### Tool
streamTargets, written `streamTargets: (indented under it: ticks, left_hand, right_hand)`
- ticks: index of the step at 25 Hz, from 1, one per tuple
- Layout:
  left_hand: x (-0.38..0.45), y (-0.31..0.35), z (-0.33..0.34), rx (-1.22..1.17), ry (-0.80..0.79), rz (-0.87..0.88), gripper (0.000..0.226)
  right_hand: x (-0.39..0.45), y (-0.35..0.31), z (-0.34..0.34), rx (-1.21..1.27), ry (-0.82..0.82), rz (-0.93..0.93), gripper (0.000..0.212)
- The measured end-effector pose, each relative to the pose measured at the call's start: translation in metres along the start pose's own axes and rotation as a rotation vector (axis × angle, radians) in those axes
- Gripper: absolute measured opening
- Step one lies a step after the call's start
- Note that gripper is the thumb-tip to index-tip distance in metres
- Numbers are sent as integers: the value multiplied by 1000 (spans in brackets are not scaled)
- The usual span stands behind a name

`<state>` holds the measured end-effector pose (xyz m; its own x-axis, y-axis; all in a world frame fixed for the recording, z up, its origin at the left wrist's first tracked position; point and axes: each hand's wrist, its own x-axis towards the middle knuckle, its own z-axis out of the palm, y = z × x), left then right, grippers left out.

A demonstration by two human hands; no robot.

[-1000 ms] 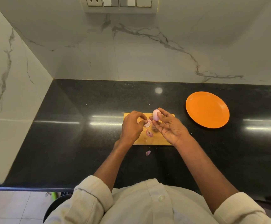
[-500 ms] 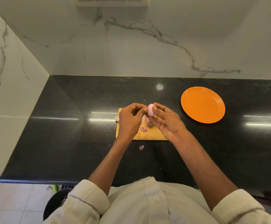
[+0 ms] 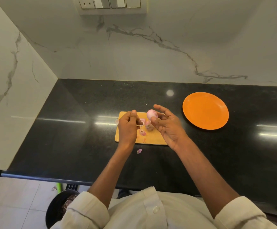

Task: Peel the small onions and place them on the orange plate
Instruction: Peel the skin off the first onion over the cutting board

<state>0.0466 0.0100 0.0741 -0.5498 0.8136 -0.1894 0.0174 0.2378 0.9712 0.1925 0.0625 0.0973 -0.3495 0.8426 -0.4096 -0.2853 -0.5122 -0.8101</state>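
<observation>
1. Right hand (image 3: 169, 128) holds a small pinkish onion (image 3: 151, 114) between thumb and fingertips, palm turned up, the other fingers spread loose; the onion sits above the far right part of the wooden cutting board (image 3: 126, 139).
2. Left hand (image 3: 127, 128) hovers just left of the onion, fingers curled. It seems to pinch a thin strip of skin, but that is too small to say for sure.
3. Judging by its smooth, pale surface, the onion looks nearly peeled. To finish well, I would turn it in the right fingertips, check both ends for leftover papery skin, and pull any remaining strip down toward the root, not across.
4. Loose peels (image 3: 142, 132) lie on the board under the hands, beside what may be another onion (image 3: 149, 125). One scrap (image 3: 139, 151) lies on the black counter (image 3: 68, 138) just near of the board. Dropping skins onto the board keeps them out of the plate.
5. Orange plate (image 3: 205, 110) sits to the right of the board, apart from it, with no onions on it, so the placing part has not begun.
6. No brand, label or writing can be read anywhere; the switch panel (image 3: 111, 4) on the far marble wall shows no markings.
</observation>
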Motion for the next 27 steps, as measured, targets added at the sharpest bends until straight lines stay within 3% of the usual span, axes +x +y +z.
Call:
streamTargets:
  ticks: [3, 6, 11, 17, 27]
  left_hand:
    - [-4, 0, -2, -85, -51, 44, 20]
    - [-12, 7, 1, -130, -145, 81, 22]
    - [-24, 9, 8, -127, -168, 101, 28]
    - [-18, 15, 2, -307, -178, 16, 33]
    - [18, 23, -29, -344, -287, -69, 27]
  right_hand:
    - [-2, -6, -4, -222, 28, -95, 42]
    - [-7, -11, -6, -376, -11, -160, 39]
    - [-8, -10, -11, -423, -64, -208, 50]
    - [-1, -17, -11, -376, -132, -186, 43]
    - [10, -5, 29, -453, -15, -235, 40]
